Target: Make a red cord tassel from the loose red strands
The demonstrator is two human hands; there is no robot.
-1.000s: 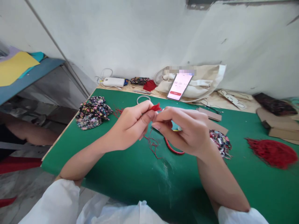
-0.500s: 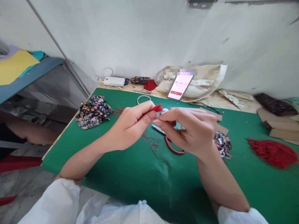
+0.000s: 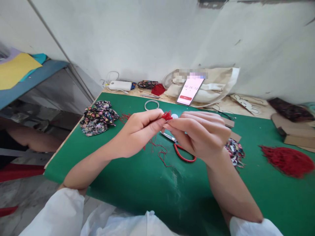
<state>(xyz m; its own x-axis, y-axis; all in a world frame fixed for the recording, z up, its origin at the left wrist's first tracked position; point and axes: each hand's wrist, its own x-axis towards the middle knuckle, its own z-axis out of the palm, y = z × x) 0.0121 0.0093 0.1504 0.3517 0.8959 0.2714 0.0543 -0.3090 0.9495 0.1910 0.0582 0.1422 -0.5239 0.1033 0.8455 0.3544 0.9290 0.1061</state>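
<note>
— Left hand (image 3: 141, 131) grips a red thread tuft (image 3: 167, 115) above the green worktop (image 3: 137, 193) while the right hand (image 3: 204, 134) pinches its edge
— The risk?
— The tuft could unravel if the left slackens

A green mat (image 3: 137, 190) covers most of a wooden table (image 3: 227, 105). Between the left hand (image 3: 137, 132) and the right hand (image 3: 201, 132), seen lower down on it, lie scissors (image 3: 173, 139) and loose thread (image 3: 162, 153). A ring (image 3: 152, 100) sits just beyond the left hand, with bunched cloth (image 3: 99, 118) to its left. Right of the right hand: scraps (image 3: 235, 150), then red yarn (image 3: 289, 161) — well apart. Along the wood beyond the hands — a power bank (image 3: 120, 86) and a bag (image 3: 214, 93).
</note>
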